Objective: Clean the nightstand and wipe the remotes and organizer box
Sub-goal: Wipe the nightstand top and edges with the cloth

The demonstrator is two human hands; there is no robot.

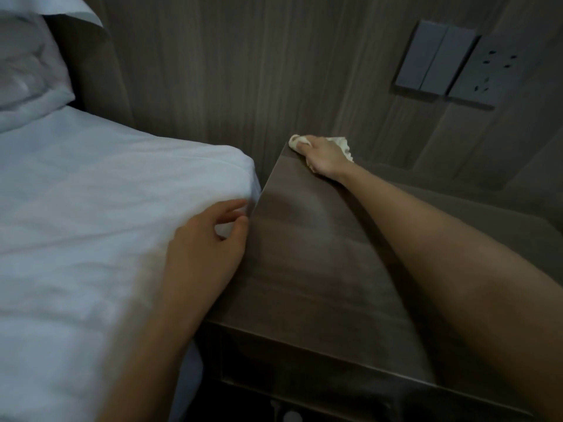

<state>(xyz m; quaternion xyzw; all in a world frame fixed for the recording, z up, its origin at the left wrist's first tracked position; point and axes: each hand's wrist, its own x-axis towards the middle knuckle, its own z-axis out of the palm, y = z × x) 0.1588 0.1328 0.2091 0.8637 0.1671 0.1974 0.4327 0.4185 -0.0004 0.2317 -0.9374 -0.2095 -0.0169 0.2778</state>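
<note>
While our right hand (pixel 323 158) grips a white cloth (pixel 344 146) at the far corner of the dark brown surface (pixel 304 254), our left hand (pixel 207 239) rests loose on the bed (pixel 91 193).

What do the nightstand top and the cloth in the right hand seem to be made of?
Nightstand: probably wood-grain laminate or veneer, smooth with a dull sheen; streaked grain shows. Cloth: seemingly soft cream fabric or paper, bunched in the right hand; too blurred to tell which.
</note>
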